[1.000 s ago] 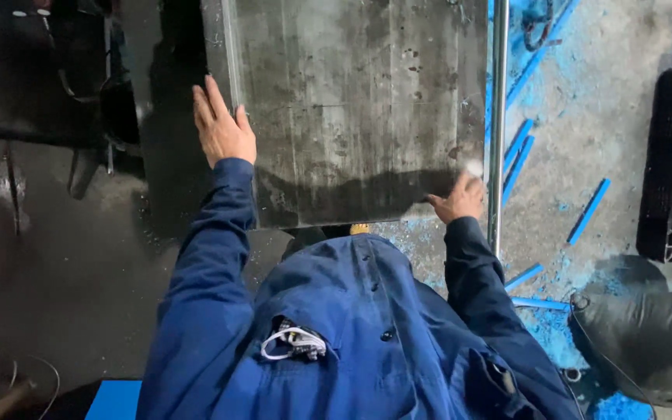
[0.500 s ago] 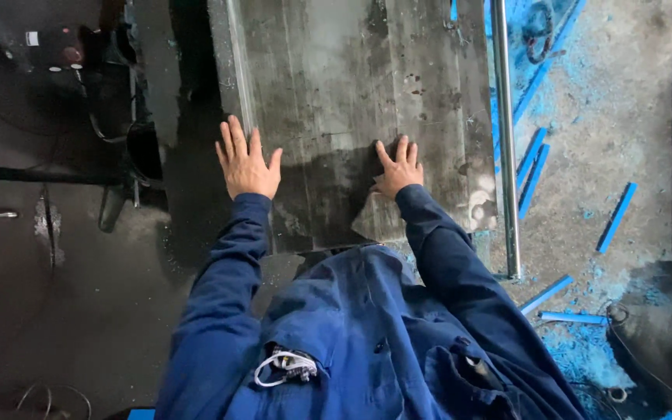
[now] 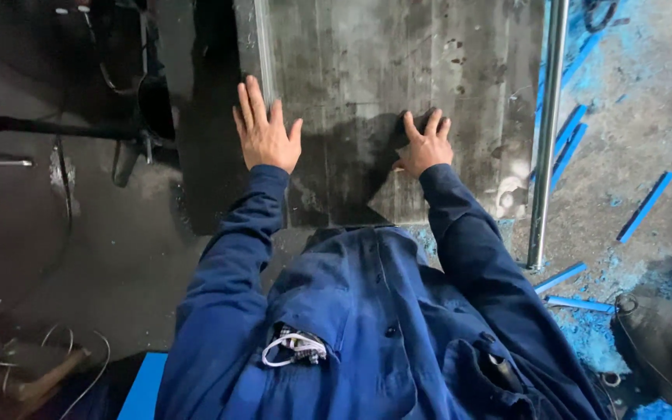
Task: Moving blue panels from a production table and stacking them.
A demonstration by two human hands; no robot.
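Both hands flat, fingers spread, holding nothing: left hand (image 3: pixel 264 132) and right hand (image 3: pixel 425 144) pressed on metal sheet (image 3: pixel 398 70).

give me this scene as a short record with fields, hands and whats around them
left hand: left hand flat, fingers spread, on the left edge of the metal sheet
right hand: right hand pressed on the sheet, fingers partly curled, holding nothing
sheet: grey, scratched, darkened by shadow between the hands
right of sheet: metal rod along its edge, blue strips scattered on the floor
clothing: blue work jacket
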